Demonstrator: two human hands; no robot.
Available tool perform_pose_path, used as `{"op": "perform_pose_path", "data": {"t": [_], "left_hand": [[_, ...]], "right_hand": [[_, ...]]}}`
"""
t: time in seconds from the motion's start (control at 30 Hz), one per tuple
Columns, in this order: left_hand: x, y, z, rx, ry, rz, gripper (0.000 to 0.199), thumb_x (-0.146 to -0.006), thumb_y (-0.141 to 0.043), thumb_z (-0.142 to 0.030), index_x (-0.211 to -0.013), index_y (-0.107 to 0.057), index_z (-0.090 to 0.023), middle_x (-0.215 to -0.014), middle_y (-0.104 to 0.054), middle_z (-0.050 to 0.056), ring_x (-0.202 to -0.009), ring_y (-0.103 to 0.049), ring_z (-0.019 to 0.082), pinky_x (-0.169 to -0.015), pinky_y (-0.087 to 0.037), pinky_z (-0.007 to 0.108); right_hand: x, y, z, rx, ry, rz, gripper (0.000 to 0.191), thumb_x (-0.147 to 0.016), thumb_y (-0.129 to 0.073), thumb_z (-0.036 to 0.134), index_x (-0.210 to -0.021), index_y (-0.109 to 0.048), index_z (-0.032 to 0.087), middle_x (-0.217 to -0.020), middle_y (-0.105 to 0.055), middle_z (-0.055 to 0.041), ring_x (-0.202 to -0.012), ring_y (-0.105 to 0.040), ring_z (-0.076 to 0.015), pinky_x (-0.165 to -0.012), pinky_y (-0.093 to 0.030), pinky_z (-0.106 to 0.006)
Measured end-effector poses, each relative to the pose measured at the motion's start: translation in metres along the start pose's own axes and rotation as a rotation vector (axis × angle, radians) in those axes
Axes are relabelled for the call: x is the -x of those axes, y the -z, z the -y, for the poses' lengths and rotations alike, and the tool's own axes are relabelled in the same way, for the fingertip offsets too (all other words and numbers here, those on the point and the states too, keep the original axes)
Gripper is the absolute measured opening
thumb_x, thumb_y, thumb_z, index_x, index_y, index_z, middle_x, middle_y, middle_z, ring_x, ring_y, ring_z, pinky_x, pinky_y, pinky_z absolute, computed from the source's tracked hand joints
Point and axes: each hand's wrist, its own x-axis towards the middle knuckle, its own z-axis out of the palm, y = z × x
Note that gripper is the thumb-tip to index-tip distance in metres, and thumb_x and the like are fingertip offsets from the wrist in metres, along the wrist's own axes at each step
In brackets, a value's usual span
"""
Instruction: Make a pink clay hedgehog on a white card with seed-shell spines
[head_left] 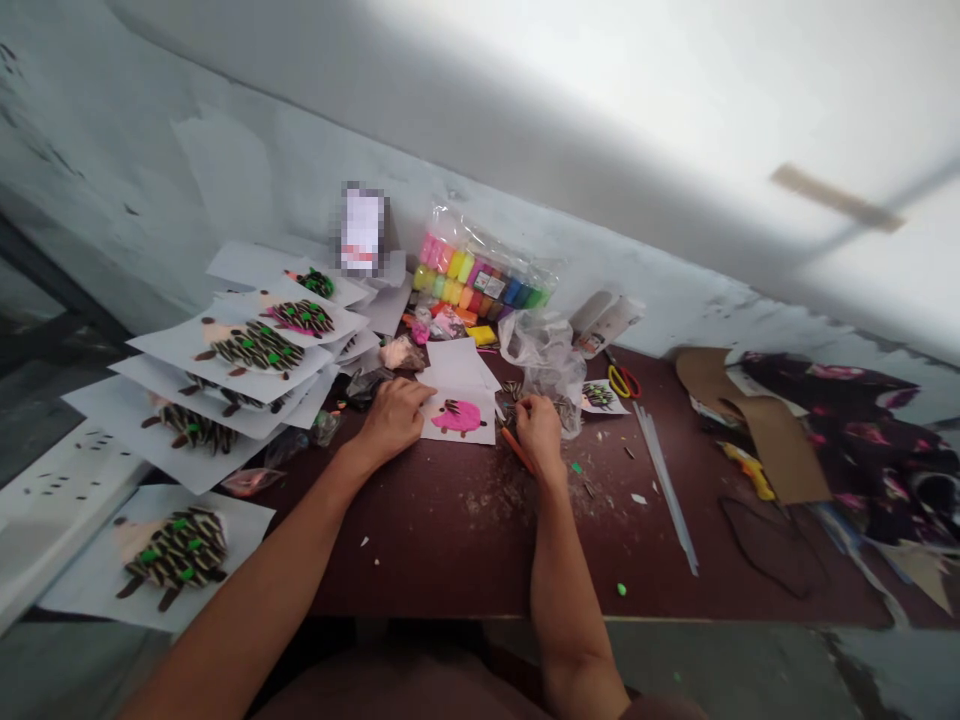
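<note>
A white sheet with a pink clay hedgehog [459, 416] on it lies in front of me; a few dark striped seeds stand at its head end. My left hand [395, 418] rests on the sheet's left edge, its fingers stretched out and holding nothing. To the right of the sheet, my right hand [538, 428] has its fingertips pinched together over a small heap of striped seeds [511, 390]. Whatever it pinches is too small to make out. Partly under that hand lies an orange-handled tool [516, 448], its kind unclear.
Stacked sheets with seed-covered hedgehogs [255, 347] fill the left side. Behind are a bag of coloured clay [480, 275] and a crumpled plastic bag [529, 345]. Scissors [621, 382], glue sticks [666, 490], a yellow glue gun [750, 470] and cardboard [780, 450] lie right.
</note>
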Motion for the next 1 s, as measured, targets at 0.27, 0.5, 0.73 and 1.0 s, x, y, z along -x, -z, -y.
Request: {"op": "perform_pose_path", "data": {"t": [0.27,0.5,0.73,1.0], "left_hand": [[0.0,0.001,-0.001,-0.015,0.0,0.015,0.048,-0.076,-0.048,-0.006,-0.116,-0.073,-0.016,-0.116,-0.075,0.011,-0.108,-0.063,0.028,-0.096,-0.047,0.044],[0.0,0.0,0.001,0.006,-0.005,0.021,0.049,-0.076,-0.048,-0.007,-0.117,-0.073,-0.018,-0.117,-0.075,0.011,-0.11,-0.062,0.029,-0.099,-0.046,0.047],[0.0,0.0,0.002,0.018,-0.015,0.01,0.049,-0.075,-0.048,-0.008,-0.115,-0.073,-0.019,-0.115,-0.075,0.01,-0.109,-0.063,0.029,-0.099,-0.046,0.047],[0.0,0.0,0.001,0.014,-0.007,0.011,0.049,-0.075,-0.048,-0.007,-0.115,-0.073,-0.017,-0.116,-0.075,0.012,-0.108,-0.063,0.028,-0.098,-0.046,0.046]], "right_hand": [[0.0,0.001,0.007,0.059,-0.067,-0.007,0.025,-0.094,-0.052,0.018,-0.097,-0.076,0.015,-0.105,-0.069,-0.0141,-0.088,-0.062,-0.0216,-0.077,-0.044,-0.028],[0.001,0.001,0.001,0.008,-0.057,0.0,0.024,-0.09,-0.057,0.019,-0.099,-0.08,0.017,-0.105,-0.071,-0.0116,-0.089,-0.065,-0.0201,-0.079,-0.044,-0.028],[0.001,-0.006,-0.011,0.006,0.007,-0.023,0.015,-0.082,-0.065,0.019,-0.084,-0.08,0.021,-0.091,-0.072,-0.0097,-0.078,-0.064,-0.0199,-0.069,-0.042,-0.027],[-0.001,-0.002,-0.009,-0.118,0.018,-0.08,0.021,-0.09,-0.053,0.022,-0.086,-0.073,0.018,-0.094,-0.071,-0.0115,-0.083,-0.062,-0.0212,-0.077,-0.045,-0.029]]}}
